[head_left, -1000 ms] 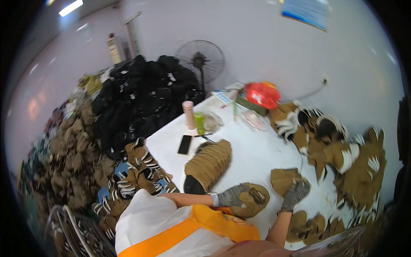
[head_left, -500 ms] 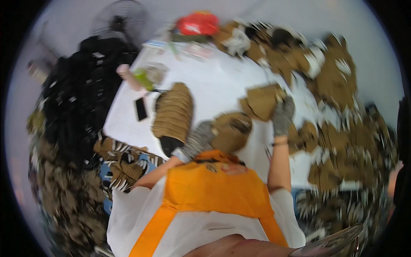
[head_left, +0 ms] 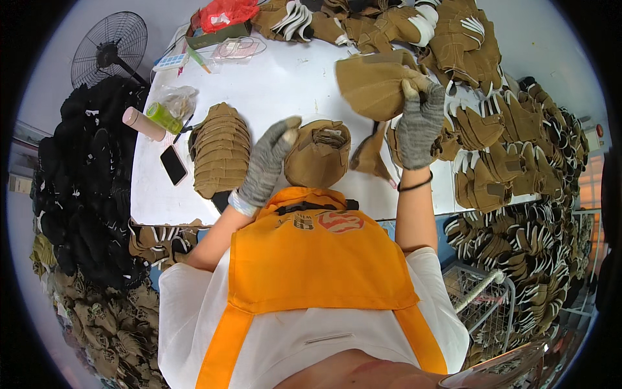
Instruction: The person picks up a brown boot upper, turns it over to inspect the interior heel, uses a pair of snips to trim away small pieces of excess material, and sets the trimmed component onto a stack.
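A brown suede shoe upper piece point(head_left: 370, 85), broad and fan-shaped, hangs from my right hand point(head_left: 420, 123). The gloved fingers and thumb of that hand pinch its right edge above the table. My left hand point(head_left: 264, 165), also in a grey knitted glove with bare-looking fingertips, is empty, its fingers stretched out. It is beside a rounded brown shoe upper point(head_left: 317, 159) standing in front of me; whether they touch I cannot tell. Left of that hand lies a long overlapped stack of brown shoe uppers point(head_left: 221, 152). A loose brown piece point(head_left: 374, 155) rests below the held one.
The white table point(head_left: 285, 78) bears a phone point(head_left: 173, 165), a pink bottle point(head_left: 142, 123), a green container point(head_left: 164, 118) and a red bag point(head_left: 227, 14). Brown uppers point(head_left: 483, 175) crowd its right side. Black pieces point(head_left: 94, 168) hang left, below a fan point(head_left: 109, 54). A wire cart point(head_left: 483, 305) stands lower right.
The view has shifted, with the table contents now further up and left. The piece in my right hand appears spread wider. My left fingers have extended beside the rounded upper.
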A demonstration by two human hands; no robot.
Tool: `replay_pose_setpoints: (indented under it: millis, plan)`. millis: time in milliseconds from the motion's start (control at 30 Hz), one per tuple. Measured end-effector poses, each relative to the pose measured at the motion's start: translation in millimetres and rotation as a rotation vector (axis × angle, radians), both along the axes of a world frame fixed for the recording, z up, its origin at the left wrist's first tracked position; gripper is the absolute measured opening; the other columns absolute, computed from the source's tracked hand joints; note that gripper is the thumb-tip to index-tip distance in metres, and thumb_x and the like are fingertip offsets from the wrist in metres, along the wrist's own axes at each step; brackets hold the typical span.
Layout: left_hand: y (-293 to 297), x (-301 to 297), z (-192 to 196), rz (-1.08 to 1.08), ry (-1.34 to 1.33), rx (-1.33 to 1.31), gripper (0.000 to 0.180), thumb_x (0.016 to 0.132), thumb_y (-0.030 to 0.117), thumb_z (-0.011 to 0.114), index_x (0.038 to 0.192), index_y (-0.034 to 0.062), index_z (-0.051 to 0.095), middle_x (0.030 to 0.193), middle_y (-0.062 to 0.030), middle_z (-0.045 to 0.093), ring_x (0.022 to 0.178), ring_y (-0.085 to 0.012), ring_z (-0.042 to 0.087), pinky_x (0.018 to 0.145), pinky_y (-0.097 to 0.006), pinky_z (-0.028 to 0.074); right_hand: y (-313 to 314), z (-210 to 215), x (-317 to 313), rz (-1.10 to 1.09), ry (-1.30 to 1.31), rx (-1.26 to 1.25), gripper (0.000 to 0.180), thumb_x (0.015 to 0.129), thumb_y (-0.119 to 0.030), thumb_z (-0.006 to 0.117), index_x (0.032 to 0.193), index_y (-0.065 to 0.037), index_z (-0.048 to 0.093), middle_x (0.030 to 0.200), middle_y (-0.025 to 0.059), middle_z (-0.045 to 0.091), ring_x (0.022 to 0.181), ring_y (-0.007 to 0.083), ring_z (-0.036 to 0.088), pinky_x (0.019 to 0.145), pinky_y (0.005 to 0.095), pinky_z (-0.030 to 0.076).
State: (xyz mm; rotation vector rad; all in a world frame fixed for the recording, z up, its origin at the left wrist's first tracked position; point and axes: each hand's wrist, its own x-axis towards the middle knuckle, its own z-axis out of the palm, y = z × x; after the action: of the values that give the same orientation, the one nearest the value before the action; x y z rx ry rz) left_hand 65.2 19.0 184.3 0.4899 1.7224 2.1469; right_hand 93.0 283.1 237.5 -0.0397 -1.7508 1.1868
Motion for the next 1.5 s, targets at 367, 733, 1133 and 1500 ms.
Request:
replay_pose_setpoints:
  millis: [367, 733, 1133, 1500]
  plan:
    - [12.8, -9.9, 70.5, -0.324, -0.547, 0.57, 0.075, 0.087, 0.042, 0.063, 0.139, -0.0017, 0.031, 0.133, -0.0214, 0.047, 0.123, -0.0358, 0.048, 0.104, -0.046, 0.043, -55.3, 54.1, 60.2, -0.038, 0.01, 0.587, 0.024, 0.066, -0.014, 0.077, 0.089, -0.016, 0.072, 0.092, 0.002, 0.063, 0.088, 0.0231, 0.055, 0.088, 0.0405, 0.041]
    - [8.4, 18.1, 74.8, -0.187, -0.421, 0.595, 0.061, 0.093, 0.035, 0.057, 0.137, -0.0003, 0.036, 0.132, -0.0179, 0.05, 0.119, -0.0297, 0.052, 0.104, -0.042, 0.043, -61.9, 63.3, 70.8, 0.258, -0.16, -0.014, 0.032, 0.081, -0.03, 0.072, 0.099, -0.003, 0.067, 0.095, 0.0054, 0.064, 0.091, 0.017, 0.059, 0.082, 0.03, 0.048]
    - [2.1, 37.3, 70.6, -0.185, -0.511, 0.597, 0.058, 0.093, 0.034, 0.056, 0.137, 0.0011, 0.037, 0.131, -0.0175, 0.05, 0.119, -0.0306, 0.052, 0.103, -0.044, 0.043, -65.5, 55.1, 70.2, 0.292, -0.349, -0.239, 0.03, 0.093, -0.031, 0.059, 0.103, -0.004, 0.066, 0.094, 0.0033, 0.065, 0.087, 0.0115, 0.059, 0.081, 0.026, 0.047]
    - [10.4, 48.1, 85.5, -0.158, -0.422, 0.501, 0.059, 0.092, 0.032, 0.058, 0.138, 0.0019, 0.036, 0.132, -0.017, 0.05, 0.119, -0.0297, 0.053, 0.1, -0.044, 0.046, -47.3, 50.6, 71.8, 0.163, -0.064, 0.378, 0.016, 0.082, -0.013, 0.069, 0.098, -0.008, 0.067, 0.099, 0.005, 0.064, 0.091, 0.0172, 0.059, 0.082, 0.0294, 0.045]
